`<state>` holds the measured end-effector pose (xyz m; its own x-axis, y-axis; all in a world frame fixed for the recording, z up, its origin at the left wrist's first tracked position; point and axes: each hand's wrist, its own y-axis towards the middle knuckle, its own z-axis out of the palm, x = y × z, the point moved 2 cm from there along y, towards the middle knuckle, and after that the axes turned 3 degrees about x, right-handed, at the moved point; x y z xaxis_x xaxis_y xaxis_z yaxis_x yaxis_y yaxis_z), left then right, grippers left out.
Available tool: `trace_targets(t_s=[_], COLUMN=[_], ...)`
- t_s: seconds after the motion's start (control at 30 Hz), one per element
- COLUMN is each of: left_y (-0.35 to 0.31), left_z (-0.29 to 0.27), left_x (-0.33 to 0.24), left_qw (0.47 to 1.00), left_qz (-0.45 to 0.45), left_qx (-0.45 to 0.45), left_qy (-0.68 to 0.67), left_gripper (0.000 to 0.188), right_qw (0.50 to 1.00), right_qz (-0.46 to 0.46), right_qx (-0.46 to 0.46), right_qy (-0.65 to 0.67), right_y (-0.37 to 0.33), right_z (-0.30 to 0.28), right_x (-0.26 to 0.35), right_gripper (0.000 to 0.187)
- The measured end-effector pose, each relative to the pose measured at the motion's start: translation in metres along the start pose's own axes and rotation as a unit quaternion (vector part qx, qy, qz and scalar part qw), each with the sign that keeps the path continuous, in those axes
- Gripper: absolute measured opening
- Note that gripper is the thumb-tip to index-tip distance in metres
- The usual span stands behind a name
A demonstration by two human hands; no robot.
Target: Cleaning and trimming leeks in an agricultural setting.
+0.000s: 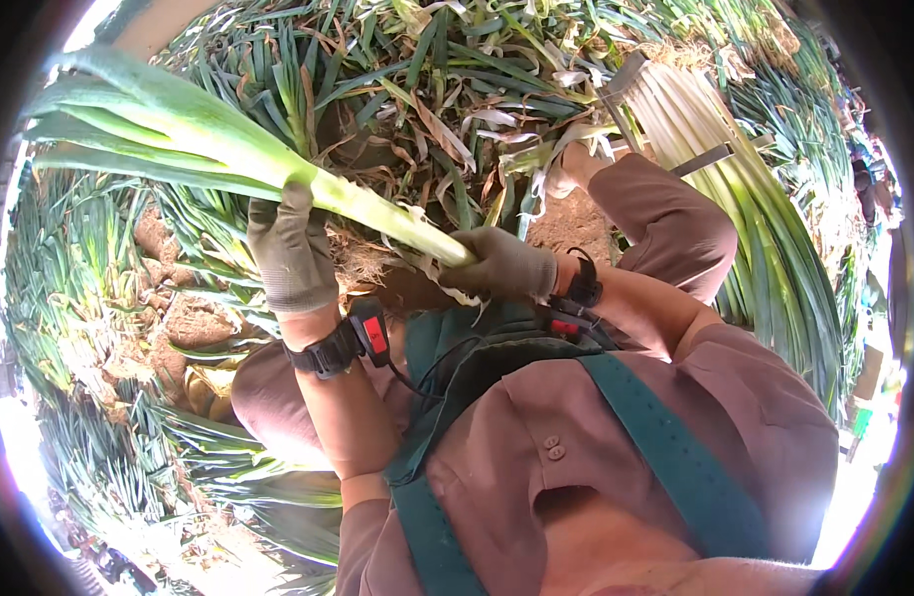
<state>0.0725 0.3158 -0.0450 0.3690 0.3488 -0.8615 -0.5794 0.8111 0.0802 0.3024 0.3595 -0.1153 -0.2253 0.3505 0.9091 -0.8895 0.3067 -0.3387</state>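
While the left hand (291, 250) gripped the leek (228, 149) near the middle of the frame, the right hand (501, 264) clenched its white end.

Both gloved hands (293, 248) (501, 263) clenched, raised.

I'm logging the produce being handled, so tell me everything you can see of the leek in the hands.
The leek is long, with a pale white-green shaft that widens into flat green leaves fanning toward the upper left. It looks fresh and whole, and lies tilted, its leaf end higher. The gloved left hand grips it mid-stalk; the gloved right hand closes round the white lower end, hiding its base.
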Motion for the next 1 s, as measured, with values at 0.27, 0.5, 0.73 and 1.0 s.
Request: trace_targets(t_s=[0.27, 0.5, 0.73, 1.0], left_y=[0.019, -0.002, -0.076, 0.041], left_z=[0.001, -0.006, -0.075, -0.052], left_x=[-0.002, 0.028, 0.047, -0.017], left_qw=[0.995, 0.994, 0.873, 0.988], left_qz=[0.097, 0.084, -0.040, -0.066], left_qx=[-0.037, -0.013, 0.228, 0.107], left_qy=[-0.003, 0.075, 0.429, 0.090], left_gripper=[0.019, 0.011, 0.029, 0.071], right_qw=[0.971, 0.943, 0.935, 0.925], right_qz=[-0.152, -0.209, -0.191, -0.120], right_qx=[-0.148, -0.210, -0.240, -0.183], right_qy=[-0.109, -0.150, -0.179, -0.310], right_y=[0.001, 0.014, 0.001, -0.036], right_z=[-0.019, -0.020, -0.045, -0.018], right_x=[0.014, 0.020, 0.018, -0.011], right_gripper=[0.041, 0.040, 0.039, 0.038])
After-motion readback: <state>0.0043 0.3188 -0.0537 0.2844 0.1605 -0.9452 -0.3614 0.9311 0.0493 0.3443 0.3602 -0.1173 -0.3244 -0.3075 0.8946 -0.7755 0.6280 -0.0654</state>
